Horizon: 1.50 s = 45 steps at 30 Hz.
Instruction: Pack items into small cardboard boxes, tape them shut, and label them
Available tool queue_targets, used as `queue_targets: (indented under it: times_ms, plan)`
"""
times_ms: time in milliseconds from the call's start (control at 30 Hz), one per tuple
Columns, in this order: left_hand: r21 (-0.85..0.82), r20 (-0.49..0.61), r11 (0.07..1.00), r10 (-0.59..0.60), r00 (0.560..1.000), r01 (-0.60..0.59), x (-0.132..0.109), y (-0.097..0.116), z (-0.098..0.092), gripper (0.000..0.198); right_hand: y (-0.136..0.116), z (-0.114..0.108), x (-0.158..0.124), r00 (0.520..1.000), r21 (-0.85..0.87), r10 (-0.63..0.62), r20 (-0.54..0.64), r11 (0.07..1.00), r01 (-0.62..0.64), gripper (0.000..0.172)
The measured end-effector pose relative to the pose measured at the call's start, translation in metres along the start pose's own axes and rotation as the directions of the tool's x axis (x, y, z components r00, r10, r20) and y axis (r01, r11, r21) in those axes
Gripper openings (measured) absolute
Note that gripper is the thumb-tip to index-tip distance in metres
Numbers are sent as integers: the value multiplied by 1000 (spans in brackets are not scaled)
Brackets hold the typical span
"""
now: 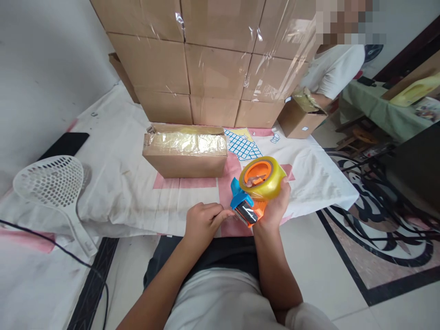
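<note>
My right hand (280,201) is closed around a tape dispenser (261,206), with an orange body and blue top piece, held over the table's front edge. It carries a thick roll of yellowish clear packing tape (273,185). Fingers curled, my left hand (204,222) points its thumb at the dispenser's black roller end; whether tape is pinched there is too small to make out. Just beyond both hands lies a brown cardboard box (189,165) on its side, with shiny clear tape along its upper face.
A wall of stacked cardboard boxes (216,68) rises at the table's back. A white cloth with pink patches covers the table (120,183). At left lie a white plastic strainer (51,183) and a black flat object (65,146). Behind the stack, a person (340,73) handles another box (299,119).
</note>
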<state>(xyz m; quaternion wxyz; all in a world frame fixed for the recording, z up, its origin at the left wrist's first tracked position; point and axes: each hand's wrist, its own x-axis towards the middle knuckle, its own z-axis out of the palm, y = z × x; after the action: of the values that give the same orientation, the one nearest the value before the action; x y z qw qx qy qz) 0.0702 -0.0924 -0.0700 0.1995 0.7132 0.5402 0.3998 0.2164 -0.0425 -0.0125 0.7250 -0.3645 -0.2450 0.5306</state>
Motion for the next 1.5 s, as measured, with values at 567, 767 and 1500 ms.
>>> queue_targets:
  times_ms: [567,767,1500]
  plan:
    - [-271,270,924,-197,942,271,-1,23,-19,24,-8,-6,1,980,-47,-138,-140,990,133,52]
    - [-162,239,963,-174,955,215,-2,31,-25,43,-13,-7,1,987,-84,-85,-135,994,74,45]
    - [-403,186,873,-215,959,274,4,56,-22,19,-19,-3,-4,976,-137,-124,-178,985,100,45]
